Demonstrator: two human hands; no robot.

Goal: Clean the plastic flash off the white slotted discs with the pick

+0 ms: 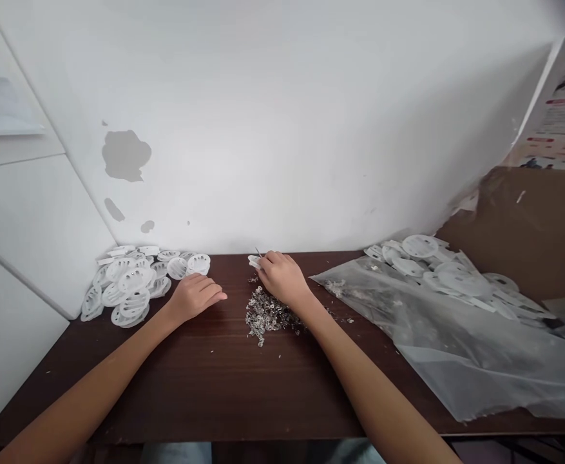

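Note:
My right hand (282, 277) rests at the back of the dark wooden table (205, 380), fingers curled round a thin metal tool (258, 252) and touching a small white plastic piece (254, 261). Just in front of it lies a heap of small grey trimmings (265, 314). My left hand (196, 295) lies palm down on the table with fingers loosely together, holding nothing, right beside a pile of white slotted plastic discs (134, 280).
A clear plastic bag (456, 335) covers the right side of the table, with more white discs (437, 264) at its far end. A white wall stands close behind, a white cabinet on the left, brown cardboard (533, 225) on the right.

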